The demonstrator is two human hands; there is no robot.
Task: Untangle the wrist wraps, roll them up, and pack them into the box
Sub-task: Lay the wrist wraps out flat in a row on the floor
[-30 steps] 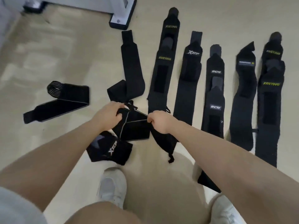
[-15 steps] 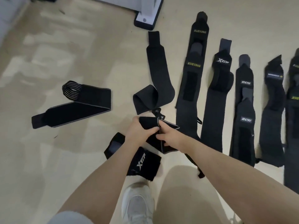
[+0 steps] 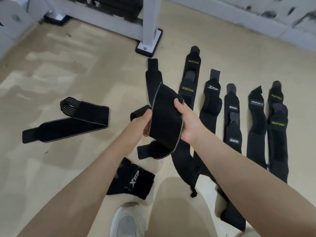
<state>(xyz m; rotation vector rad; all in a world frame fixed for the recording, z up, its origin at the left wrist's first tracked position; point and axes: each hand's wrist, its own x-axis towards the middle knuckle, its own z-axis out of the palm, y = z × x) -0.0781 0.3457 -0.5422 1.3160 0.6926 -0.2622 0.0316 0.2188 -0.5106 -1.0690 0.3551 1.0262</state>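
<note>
Wrap, grey-edged black (image 3: 165, 120): lifted off the floor since a moment ago, now spread between left hand (image 3: 142, 124) and right hand (image 3: 185, 120), both gripping its edges. Untangling apparently done; rolling next. No box visible.

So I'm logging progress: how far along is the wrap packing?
Early. Done: several wraps lie straightened in a row. In hand: left hand and right hand grip a grey-edged wrap, unrolled. Left: folded wraps on the floor, all rolling; no box in view.

Beige floor (image 3: 68, 69), white metal frame (image 3: 150, 23), pale wall (image 3: 256, 17)
</note>
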